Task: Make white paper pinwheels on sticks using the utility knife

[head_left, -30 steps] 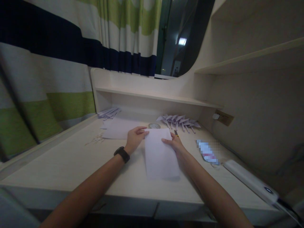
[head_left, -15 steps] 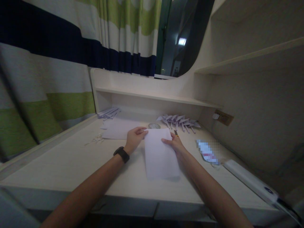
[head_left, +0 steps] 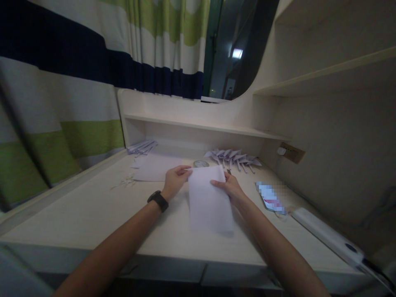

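Observation:
A white sheet of paper (head_left: 208, 206), folded or narrow in shape, is held between both hands over the desk. My left hand (head_left: 177, 180), with a black watch on its wrist, pinches the top left corner. On the upper right edge, my right hand (head_left: 228, 185) grips the paper, its thumb lying on the front and the other fingers mostly hidden behind. A stack of white paper (head_left: 157, 165) lies flat beyond my left hand. Just behind the held sheet is a round clear roll, perhaps tape (head_left: 201, 164).
Several paper pinwheels (head_left: 233, 157) lie at the back right, rolled paper sticks (head_left: 142, 147) at the back left. Small pale pieces (head_left: 126, 181) lie near the stack. A phone (head_left: 269, 198) and a white power strip (head_left: 328, 237) are on the right. A shelf (head_left: 198, 127) spans the back.
The paper's upper right corner has lifted slightly, and my right hand has shifted a little with it. My left hand stays almost still.

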`<state>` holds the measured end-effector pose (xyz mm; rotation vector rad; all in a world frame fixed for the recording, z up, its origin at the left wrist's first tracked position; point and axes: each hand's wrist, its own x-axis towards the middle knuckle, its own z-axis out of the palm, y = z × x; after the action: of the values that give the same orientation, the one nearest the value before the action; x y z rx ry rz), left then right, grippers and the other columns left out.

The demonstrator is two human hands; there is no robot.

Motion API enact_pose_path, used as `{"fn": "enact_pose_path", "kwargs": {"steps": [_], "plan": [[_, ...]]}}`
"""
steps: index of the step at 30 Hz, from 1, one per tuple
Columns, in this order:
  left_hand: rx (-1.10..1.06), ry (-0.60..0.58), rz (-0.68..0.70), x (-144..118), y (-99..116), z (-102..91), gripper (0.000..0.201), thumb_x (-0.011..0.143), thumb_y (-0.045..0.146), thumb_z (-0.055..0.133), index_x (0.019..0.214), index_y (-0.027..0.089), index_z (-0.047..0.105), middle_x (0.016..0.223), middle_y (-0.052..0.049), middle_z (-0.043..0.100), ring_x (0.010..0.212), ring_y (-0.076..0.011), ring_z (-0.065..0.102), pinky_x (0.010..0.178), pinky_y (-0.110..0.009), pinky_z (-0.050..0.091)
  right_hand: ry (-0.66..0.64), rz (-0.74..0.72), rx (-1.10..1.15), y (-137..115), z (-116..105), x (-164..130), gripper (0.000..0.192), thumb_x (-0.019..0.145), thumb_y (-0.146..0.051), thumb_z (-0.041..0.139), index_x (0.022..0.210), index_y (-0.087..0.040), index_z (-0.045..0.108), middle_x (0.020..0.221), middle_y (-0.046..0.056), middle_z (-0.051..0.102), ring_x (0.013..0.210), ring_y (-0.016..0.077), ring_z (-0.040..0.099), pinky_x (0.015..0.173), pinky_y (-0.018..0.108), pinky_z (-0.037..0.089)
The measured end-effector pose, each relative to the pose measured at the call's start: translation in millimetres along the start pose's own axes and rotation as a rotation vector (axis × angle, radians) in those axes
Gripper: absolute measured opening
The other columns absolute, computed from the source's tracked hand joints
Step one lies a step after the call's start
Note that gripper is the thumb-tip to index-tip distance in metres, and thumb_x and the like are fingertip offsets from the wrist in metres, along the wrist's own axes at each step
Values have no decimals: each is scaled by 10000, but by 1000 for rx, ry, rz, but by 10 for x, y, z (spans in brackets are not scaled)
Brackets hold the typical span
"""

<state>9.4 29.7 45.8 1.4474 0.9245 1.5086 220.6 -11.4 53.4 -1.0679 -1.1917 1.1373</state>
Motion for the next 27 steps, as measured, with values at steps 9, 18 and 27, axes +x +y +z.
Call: {"fn": "enact_pose_path", "kwargs": {"steps": [9, 18, 27], "plan": [[-1, -22, 0, 15, 17, -28, 419, 681, 372, 735, 1012, 117, 700, 833, -82, 737, 745, -190, 688, 663, -305, 591, -48, -14, 2, -28, -28, -4, 518, 517, -294, 845, 976, -168, 643, 874, 65, 720, 691, 207, 662, 634, 306, 529], [21, 8, 14, -4, 86, -9, 317, 662, 327, 748, 895, 114, 724, 813, -87, 734, 720, -199, 689, 641, -306, 593, -60, -18, -5, -74, -41, -5, 499, 509, -297, 842, 955, -174, 655, 849, 55, 721, 668, 197, 656, 617, 298, 522], [29, 16, 80, -35, 198, 4, 269, 677, 328, 737, 856, 128, 723, 821, -83, 737, 726, -207, 695, 638, -317, 597, -67, -35, -8, -178, -31, -63, 494, 512, -319, 839, 944, -164, 654, 862, 64, 719, 676, 204, 653, 621, 297, 511]]}}
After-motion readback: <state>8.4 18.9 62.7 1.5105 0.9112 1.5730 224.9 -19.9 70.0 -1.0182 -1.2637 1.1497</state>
